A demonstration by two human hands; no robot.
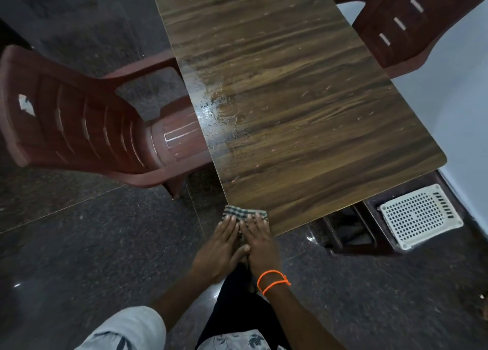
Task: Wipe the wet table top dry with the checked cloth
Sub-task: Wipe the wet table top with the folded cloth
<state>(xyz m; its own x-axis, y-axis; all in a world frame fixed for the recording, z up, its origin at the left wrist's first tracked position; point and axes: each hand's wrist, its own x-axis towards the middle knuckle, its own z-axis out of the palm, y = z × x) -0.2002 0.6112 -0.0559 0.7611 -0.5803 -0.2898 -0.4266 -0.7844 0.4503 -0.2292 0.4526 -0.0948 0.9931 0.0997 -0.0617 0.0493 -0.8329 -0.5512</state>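
The folded checked cloth (pixel 241 212) lies on the near left corner of the long wood-grain table top (pixel 303 99). My left hand (pixel 220 246) and my right hand (pixel 260 244) lie side by side on the cloth, fingers straight and flat, pressing it down. Most of the cloth is hidden under my fingers. A shiny wet patch with droplets (pixel 214 112) sits along the table's left edge, further up from the cloth. The right wrist wears an orange cord bracelet.
A reddish-brown plastic chair (pixel 79 128) stands tucked against the table's left side. Another chair (pixel 412 25) stands at the far right. A stool with a white perforated seat (pixel 420 215) sits under the table's near right corner. Dark polished floor surrounds everything.
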